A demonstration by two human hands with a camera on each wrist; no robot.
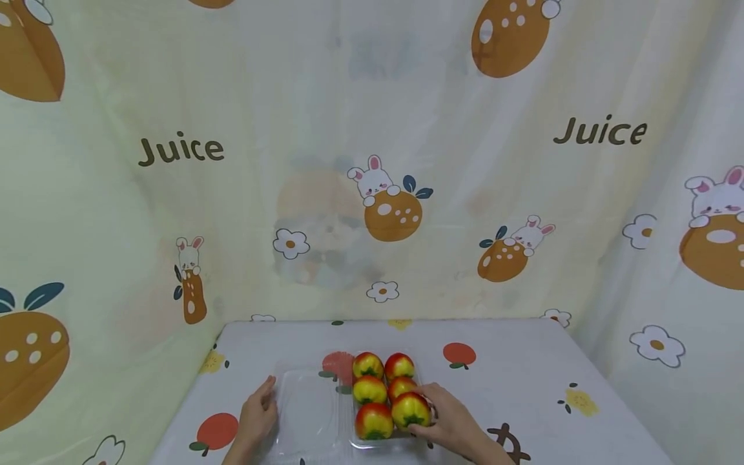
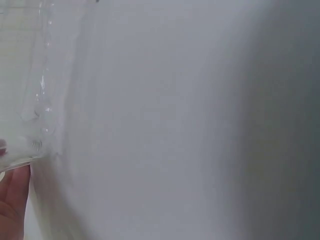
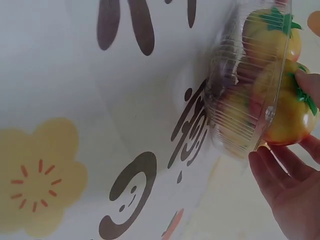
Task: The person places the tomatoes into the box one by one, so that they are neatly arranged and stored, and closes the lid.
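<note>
A clear plastic clamshell box (image 1: pixel 363 444) lies opened out on the table, with several red-and-yellow fruits (image 1: pixel 374 421), green leafy calyxes on them, in its right half. At the front right corner my right hand (image 1: pixel 446 416) grips one such fruit (image 1: pixel 411 411), thumb by its green calyx and fingers around its side. The right wrist view shows this fruit (image 3: pixel 285 117) at the box's rim, partly over the others. My left hand (image 1: pixel 259 413) pinches the left edge of the see-through lid (image 1: pixel 308 413); in the left wrist view its fingers (image 2: pixel 17 192) are partly cut off.
A white tablecloth (image 1: pixel 523 368) printed with fruit and flowers covers the table. Behind and at both sides hangs a pale curtain (image 1: pixel 325 116) with rabbit, orange and "Juice" prints.
</note>
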